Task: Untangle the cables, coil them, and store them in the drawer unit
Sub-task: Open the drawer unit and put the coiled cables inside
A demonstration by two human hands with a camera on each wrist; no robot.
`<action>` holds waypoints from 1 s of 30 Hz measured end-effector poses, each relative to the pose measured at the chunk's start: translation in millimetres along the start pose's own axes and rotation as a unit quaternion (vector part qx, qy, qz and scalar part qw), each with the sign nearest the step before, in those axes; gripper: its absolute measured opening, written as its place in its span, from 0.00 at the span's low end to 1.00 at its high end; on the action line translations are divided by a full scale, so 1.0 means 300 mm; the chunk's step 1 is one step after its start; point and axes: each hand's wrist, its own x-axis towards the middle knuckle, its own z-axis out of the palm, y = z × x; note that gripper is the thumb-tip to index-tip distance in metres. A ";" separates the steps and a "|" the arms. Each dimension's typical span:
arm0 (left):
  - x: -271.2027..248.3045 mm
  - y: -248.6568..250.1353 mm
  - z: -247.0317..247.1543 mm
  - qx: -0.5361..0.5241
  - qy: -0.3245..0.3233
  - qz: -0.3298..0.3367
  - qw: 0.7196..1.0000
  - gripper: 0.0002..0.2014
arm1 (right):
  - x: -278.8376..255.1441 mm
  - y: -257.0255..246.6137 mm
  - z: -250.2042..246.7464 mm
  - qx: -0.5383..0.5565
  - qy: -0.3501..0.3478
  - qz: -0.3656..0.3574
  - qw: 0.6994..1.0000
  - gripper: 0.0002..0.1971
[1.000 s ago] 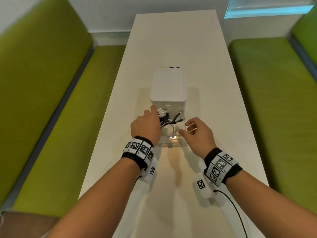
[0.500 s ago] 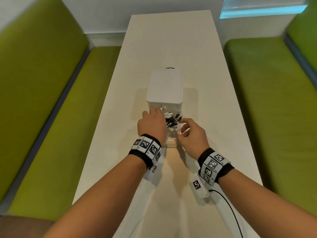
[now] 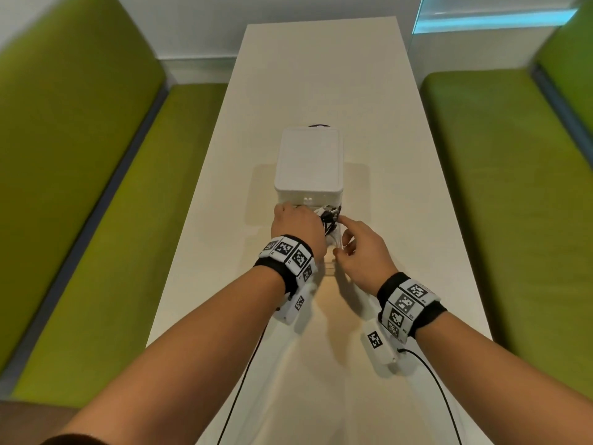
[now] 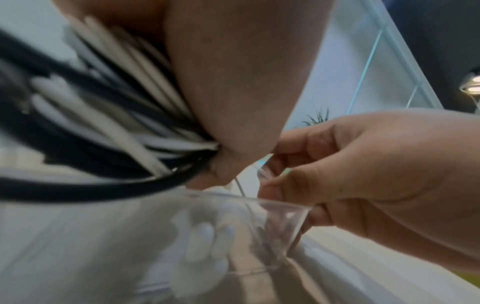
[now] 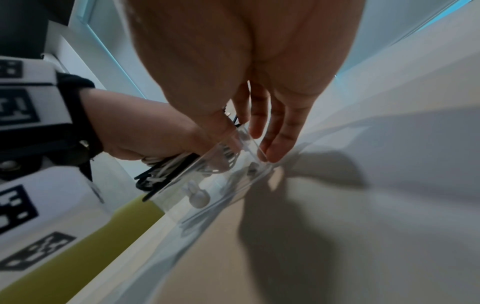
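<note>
- Green benches (image 3: 96, 236) run along both long sides of my white table (image 3: 321, 75).
- White drawer unit (image 3: 308, 162) sits in the middle of the tabletop, with its clear drawer (image 5: 221, 181) pulled out toward me.
- My left hand (image 3: 296, 226) squeezes the bunch of black and white cables (image 4: 103, 123) over the drawer.
- My right hand (image 3: 362, 248) is loose, with fingers (image 5: 275, 142) touching the drawer's clear wall.
- I think the cables are light, bendy and springy, so the loops may pop open.
- I would hold the bunch across its middle, all loops together.
- That drawer looks thin and slidey, so I would steady it by its rim.
</note>
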 end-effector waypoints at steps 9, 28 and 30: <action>0.043 0.024 -0.014 -0.169 -0.030 -0.086 0.981 0.14 | 0.009 -0.019 -0.015 -0.024 -0.067 -0.004 0.997 0.39; 0.035 0.039 0.064 -0.177 0.006 -0.136 0.975 0.36 | 0.116 -0.111 -0.041 0.077 0.115 0.084 0.987 0.13; 0.029 0.036 0.058 -0.177 -0.006 -0.145 0.973 0.34 | 0.120 -0.114 -0.039 0.045 0.074 0.073 0.994 0.12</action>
